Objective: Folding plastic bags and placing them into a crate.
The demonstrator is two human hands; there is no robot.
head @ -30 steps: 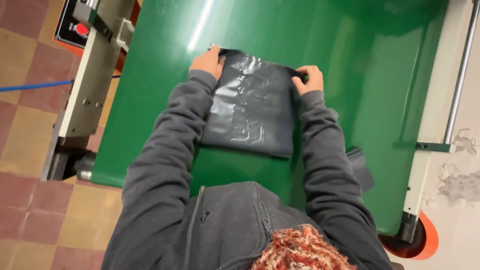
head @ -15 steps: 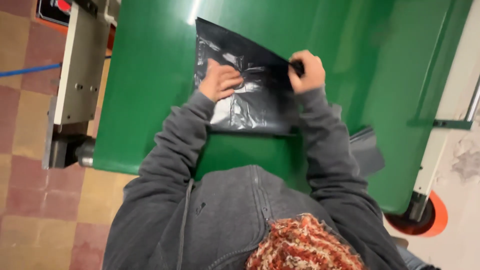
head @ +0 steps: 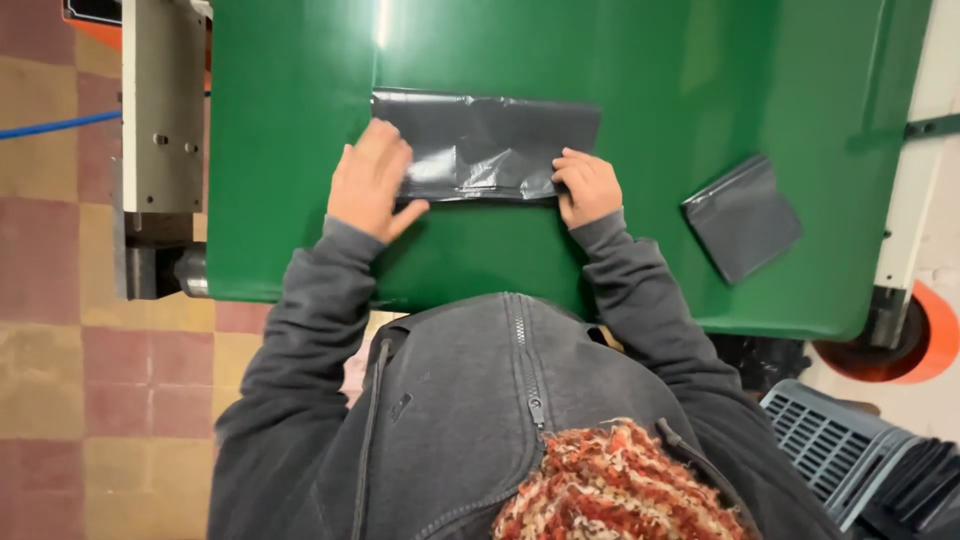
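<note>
Checkered red-and-tan tile floor (head: 60, 400) at far left, grey metal machine frame (head: 160, 110) beside it, then the broad glossy green work surface (head: 700, 80) filling the middle. Left hand (head: 368, 182) lies flat, fingers spread, palm pressing the left end of the dark grey plastic bag folded into a long strip (head: 487, 146); nothing is pinched, just pressed down. Strip stretches rightward from that palm, lying flat on the green surface, crinkled in the middle. Right hand (head: 587, 186) is curled, fingertips bearing on the strip's lower right corner; whether they pinch the edge I cannot tell. Step looks like flattening a fold; the next fold would need one end held while the other lifts. Well right of both hands, apart, a smaller folded dark grey plastic square (head: 742, 216). Grey slatted plastic crate (head: 830, 440) sits at lower right.
</note>
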